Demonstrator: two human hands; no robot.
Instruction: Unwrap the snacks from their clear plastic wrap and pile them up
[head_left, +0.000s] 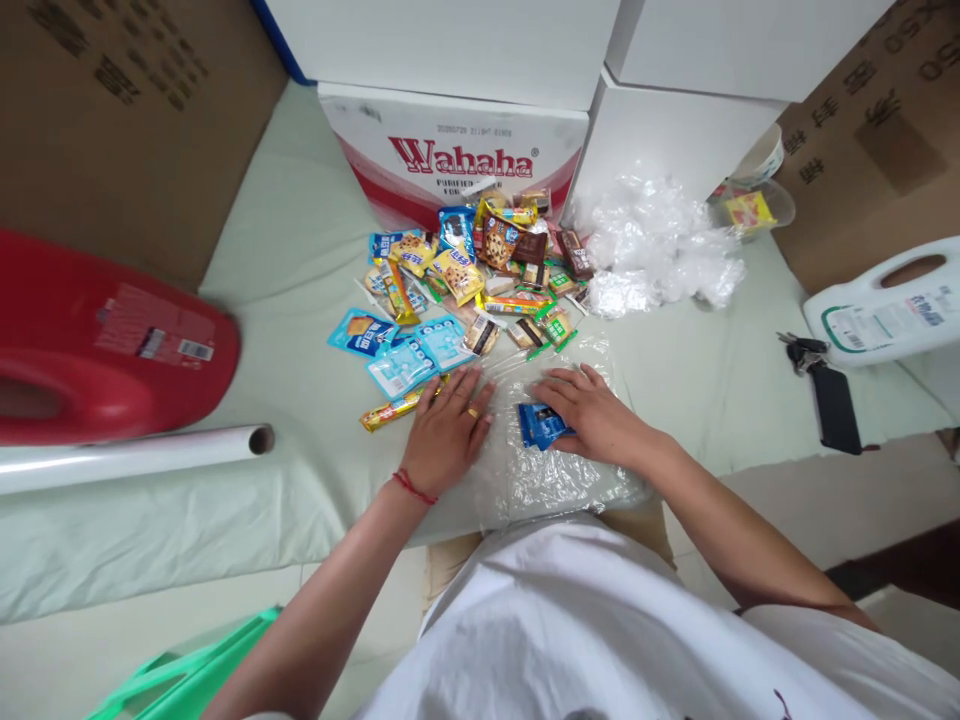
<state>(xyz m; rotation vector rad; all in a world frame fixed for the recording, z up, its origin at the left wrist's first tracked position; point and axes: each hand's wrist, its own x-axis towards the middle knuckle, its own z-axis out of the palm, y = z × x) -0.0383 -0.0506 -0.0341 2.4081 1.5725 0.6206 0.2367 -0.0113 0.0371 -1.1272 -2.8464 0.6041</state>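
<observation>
A sheet of clear plastic film (600, 485) lies flat on the cloth in front of me. On it sits a small blue snack packet (541, 426), with the fingers of my right hand (600, 415) closed over its right side. My left hand (448, 425) rests palm down at the film's left edge, fingers stretched out. Its fingertips lie beside the end of a yellow snack stick (390, 408). Just beyond are light blue packets (420, 355) and a heap of mixed wrapped snacks (480, 265), including cookie and wafer packs.
A Wahaha carton (465, 150) stands behind the heap. Crumpled clear plastic (652, 245) is piled to its right. On the left are a red jug (112, 340) and a film roll (135, 455). A white detergent bottle (892, 305) and black phone-like object (836, 408) lie right.
</observation>
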